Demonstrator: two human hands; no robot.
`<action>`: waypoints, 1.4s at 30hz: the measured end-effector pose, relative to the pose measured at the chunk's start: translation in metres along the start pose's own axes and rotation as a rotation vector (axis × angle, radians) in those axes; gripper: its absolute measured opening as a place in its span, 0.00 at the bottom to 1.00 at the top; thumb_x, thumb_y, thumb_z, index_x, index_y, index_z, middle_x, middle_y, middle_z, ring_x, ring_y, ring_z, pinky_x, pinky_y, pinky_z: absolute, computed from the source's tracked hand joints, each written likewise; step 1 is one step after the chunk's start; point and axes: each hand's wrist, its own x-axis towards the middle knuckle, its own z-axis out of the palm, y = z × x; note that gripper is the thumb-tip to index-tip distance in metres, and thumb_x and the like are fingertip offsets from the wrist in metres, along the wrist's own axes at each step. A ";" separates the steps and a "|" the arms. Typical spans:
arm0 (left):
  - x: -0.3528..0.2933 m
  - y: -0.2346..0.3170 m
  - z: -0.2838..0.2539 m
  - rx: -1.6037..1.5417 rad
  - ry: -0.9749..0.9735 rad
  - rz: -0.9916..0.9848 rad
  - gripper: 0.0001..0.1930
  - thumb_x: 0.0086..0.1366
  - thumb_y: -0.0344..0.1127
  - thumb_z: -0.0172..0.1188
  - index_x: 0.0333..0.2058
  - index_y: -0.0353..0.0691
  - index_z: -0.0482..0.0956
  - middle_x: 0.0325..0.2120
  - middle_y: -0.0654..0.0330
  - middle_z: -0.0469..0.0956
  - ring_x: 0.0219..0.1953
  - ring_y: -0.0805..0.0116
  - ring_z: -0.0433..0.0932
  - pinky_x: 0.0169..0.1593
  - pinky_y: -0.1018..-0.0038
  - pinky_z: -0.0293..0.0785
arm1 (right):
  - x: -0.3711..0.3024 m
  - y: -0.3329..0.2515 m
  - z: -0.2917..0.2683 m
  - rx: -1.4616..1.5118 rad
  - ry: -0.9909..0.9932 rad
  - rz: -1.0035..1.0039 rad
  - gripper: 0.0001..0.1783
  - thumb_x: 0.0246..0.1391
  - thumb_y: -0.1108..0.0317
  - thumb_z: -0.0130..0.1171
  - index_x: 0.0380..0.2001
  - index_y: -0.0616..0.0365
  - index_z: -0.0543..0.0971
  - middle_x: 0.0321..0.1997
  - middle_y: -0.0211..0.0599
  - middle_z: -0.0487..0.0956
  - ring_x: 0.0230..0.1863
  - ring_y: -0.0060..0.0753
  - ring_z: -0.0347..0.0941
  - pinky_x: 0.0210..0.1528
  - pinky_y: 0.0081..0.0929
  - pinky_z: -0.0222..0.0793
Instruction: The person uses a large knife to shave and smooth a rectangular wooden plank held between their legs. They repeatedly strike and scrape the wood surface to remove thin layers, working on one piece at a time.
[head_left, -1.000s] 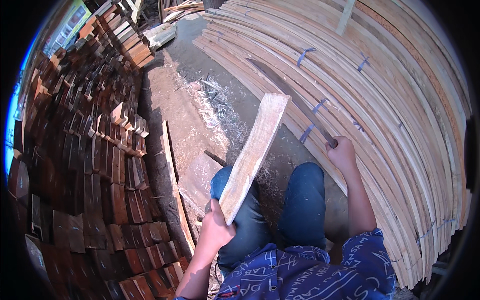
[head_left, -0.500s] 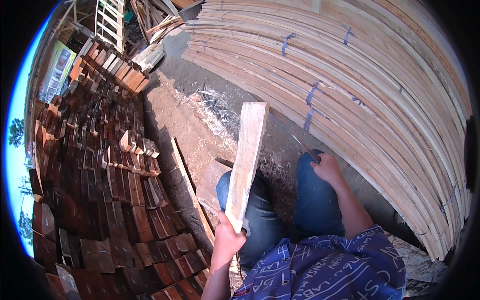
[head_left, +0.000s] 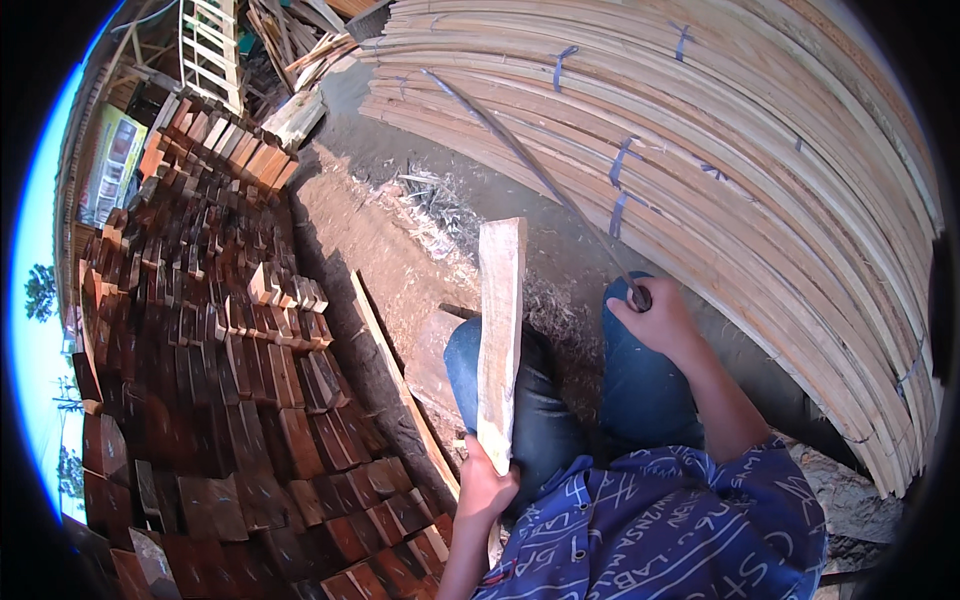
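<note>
Pale board (head_left: 501, 340) clasped at near end by left hand (head_left: 489, 490), blade (head_left: 495, 124) clenched by right hand (head_left: 662, 318); readying hold judged; steady board, clear fingers called for.

Dirt strip (head_left: 345, 205): wood shavings (head_left: 440, 208) scattered toward far end. Narrow pale plank (head_left: 405, 382) along left edge; left of it, rows of stacked reddish-brown wood blocks (head_left: 210, 505). Along right edge, long pale battens (head_left: 760, 230) bundled with bluish ties (head_left: 563, 65). Beyond far end, scrap-wood heap (head_left: 290, 42), ladder-like frame (head_left: 233, 60). Banner (head_left: 115, 165) at block stack's far left corner.
</note>
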 end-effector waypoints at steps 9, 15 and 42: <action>-0.003 -0.001 -0.001 0.053 0.015 -0.036 0.21 0.49 0.26 0.58 0.41 0.31 0.62 0.31 0.34 0.79 0.40 0.34 0.80 0.46 0.55 0.76 | 0.033 -0.064 0.008 -0.517 -0.050 -0.573 0.10 0.33 0.65 0.66 0.18 0.58 0.77 0.21 0.44 0.79 0.27 0.52 0.79 0.31 0.44 0.74; -0.006 -0.003 0.002 0.083 0.051 0.024 0.21 0.49 0.29 0.60 0.41 0.31 0.63 0.30 0.32 0.78 0.37 0.31 0.79 0.44 0.51 0.77 | 0.049 -0.059 -0.006 -0.614 0.004 -0.655 0.09 0.34 0.64 0.65 0.20 0.56 0.80 0.21 0.42 0.80 0.26 0.47 0.80 0.30 0.40 0.76; 0.003 0.003 0.017 0.085 0.087 -0.013 0.24 0.49 0.30 0.59 0.43 0.31 0.60 0.31 0.32 0.78 0.38 0.31 0.78 0.44 0.49 0.76 | 0.045 -0.068 -0.019 -0.566 -0.094 -0.488 0.11 0.29 0.67 0.66 0.19 0.59 0.77 0.22 0.45 0.79 0.27 0.53 0.78 0.32 0.45 0.73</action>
